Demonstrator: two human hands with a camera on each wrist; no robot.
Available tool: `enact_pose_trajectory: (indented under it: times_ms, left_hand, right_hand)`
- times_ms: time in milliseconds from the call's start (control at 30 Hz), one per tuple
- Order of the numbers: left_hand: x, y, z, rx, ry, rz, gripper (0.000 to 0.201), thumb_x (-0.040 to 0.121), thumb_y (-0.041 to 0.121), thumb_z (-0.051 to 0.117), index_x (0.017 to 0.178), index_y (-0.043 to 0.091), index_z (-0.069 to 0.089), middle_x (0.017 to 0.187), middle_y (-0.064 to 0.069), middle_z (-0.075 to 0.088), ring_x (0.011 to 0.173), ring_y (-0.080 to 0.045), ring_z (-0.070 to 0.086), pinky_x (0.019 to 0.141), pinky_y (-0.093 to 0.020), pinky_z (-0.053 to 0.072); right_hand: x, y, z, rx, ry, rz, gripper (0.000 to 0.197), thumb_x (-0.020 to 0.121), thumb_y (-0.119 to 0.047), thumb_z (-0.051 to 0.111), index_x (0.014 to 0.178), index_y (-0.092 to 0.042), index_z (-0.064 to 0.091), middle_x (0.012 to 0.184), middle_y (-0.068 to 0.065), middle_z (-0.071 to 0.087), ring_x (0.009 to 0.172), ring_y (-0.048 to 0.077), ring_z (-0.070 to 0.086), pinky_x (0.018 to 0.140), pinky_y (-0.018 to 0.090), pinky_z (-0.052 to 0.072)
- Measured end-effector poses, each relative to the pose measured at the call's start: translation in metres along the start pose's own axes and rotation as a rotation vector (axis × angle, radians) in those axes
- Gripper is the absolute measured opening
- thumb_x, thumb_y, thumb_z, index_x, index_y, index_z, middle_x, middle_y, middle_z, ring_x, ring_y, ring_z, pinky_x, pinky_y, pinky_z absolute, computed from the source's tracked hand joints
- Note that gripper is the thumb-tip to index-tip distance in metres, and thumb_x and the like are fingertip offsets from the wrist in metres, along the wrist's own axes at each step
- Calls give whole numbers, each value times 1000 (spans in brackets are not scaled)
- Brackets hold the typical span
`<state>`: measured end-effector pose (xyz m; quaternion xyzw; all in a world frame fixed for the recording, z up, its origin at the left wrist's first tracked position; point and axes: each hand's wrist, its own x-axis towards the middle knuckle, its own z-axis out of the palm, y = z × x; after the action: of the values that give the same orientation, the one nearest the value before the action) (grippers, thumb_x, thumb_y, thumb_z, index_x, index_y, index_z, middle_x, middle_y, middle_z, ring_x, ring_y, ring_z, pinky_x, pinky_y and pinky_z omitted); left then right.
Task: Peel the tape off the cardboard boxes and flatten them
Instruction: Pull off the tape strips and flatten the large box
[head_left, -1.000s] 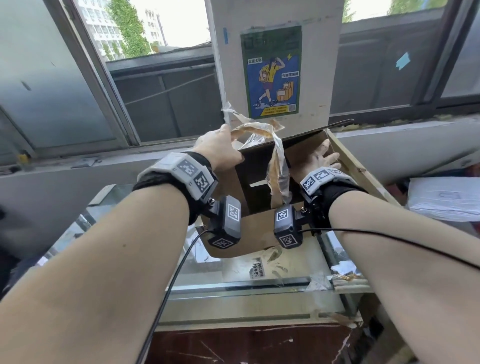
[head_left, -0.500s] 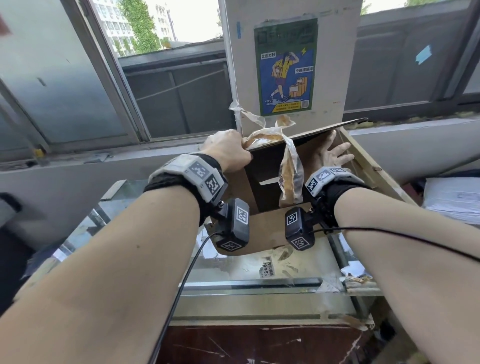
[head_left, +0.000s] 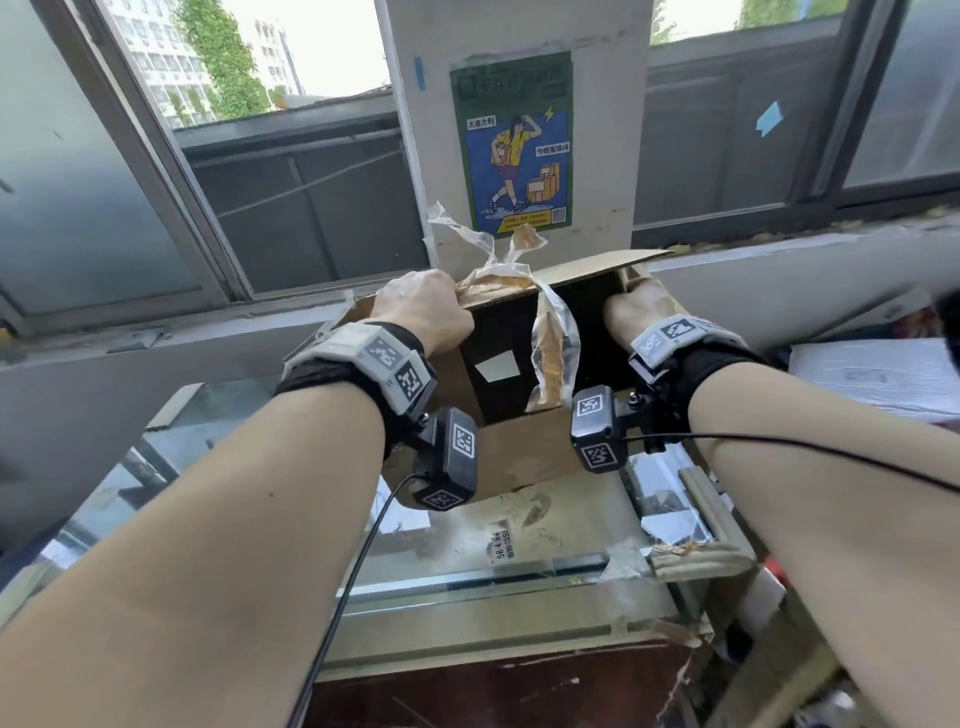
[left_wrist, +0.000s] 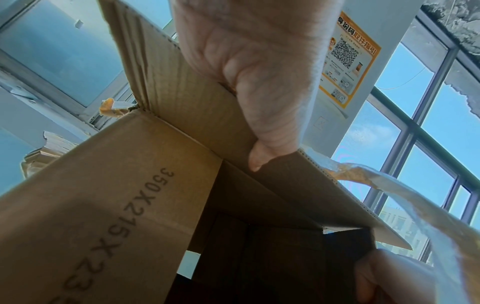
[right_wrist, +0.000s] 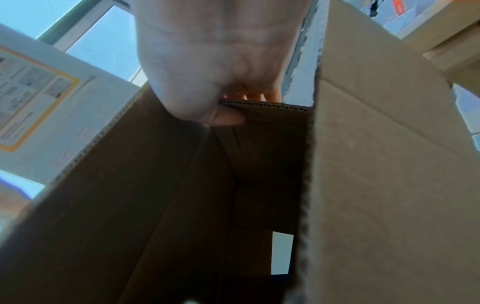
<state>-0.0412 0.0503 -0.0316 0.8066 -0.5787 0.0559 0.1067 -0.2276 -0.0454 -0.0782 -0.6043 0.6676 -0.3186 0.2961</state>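
Hands of one person hold an open cardboard box (head_left: 524, 457) up in front of a window, above a glass-topped counter (head_left: 519, 561). The box is tipped so its dark inside faces the viewer, with a small square of light showing through its far end.

The left hand (head_left: 423, 312) grips the upper left flap of the box: in the left wrist view the thumb (left_wrist: 270, 131) lies across the inner face of the flap, with the fingers hidden behind it. Crumpled clear tape (head_left: 553, 348), stained brown with torn paper, trails from that flap edge beside the knuckles; one strip curls upward and a longer strip hangs down across the opening between the two hands.

The right hand (head_left: 641, 312) pinches a flap at the upper right of the box. The right wrist view shows the thumb (right_wrist: 226, 117) under the ridged edge and the fingertips (right_wrist: 257, 95) over it.

Printed on the box wall are the figures 350X215X23 (left_wrist: 122, 230), cut off at the frame edge.

Behind the box, a white pillar (head_left: 597, 130) between the window panes carries a green and blue poster (head_left: 511, 140) of a walking figure with parcels. Scraps of tape (head_left: 623, 564) lie on the counter, and a stack of white papers (head_left: 872, 374) sits at the far right.
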Motion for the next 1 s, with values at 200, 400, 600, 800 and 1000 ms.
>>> enact_pose_trajectory:
  times_ms: [200,400,600,800,1000]
  left_hand:
    - [-4,9,4,7,19,23,26,83,21,52,105,16,66,108,-8,64,98,-27,55,78,-31,37]
    - [-8,7,4,-25,26,-2,31,84,19,51,111,17,65,114,-10,63,109,-29,55,90,-33,42]
    - [-7,21,5,-39,16,7,36,83,21,51,116,18,64,116,-9,63,111,-29,55,93,-35,42]
    - [-3,24,2,-16,-11,-21,29,84,20,52,109,15,65,118,-10,56,108,-29,54,87,-34,42]
    - [-5,24,-4,6,-92,29,28,80,23,59,104,13,66,109,-10,58,92,-27,53,72,-30,39]
  right_hand:
    - [0,5,-10,95,79,86,34,92,-4,43,124,3,52,130,21,55,121,36,51,97,34,39]
    - [10,7,-27,175,193,116,32,90,-2,43,117,3,59,124,20,60,116,34,56,95,33,41]
    - [6,16,-19,267,206,147,36,84,-4,45,117,-2,60,121,19,62,114,36,56,95,34,41]
    - [-17,13,-10,118,590,-4,36,83,-24,59,114,-7,48,123,11,51,117,29,45,93,36,34]
    - [-42,1,21,47,-15,-255,15,88,-20,57,86,-5,56,91,14,61,82,29,57,69,30,42]
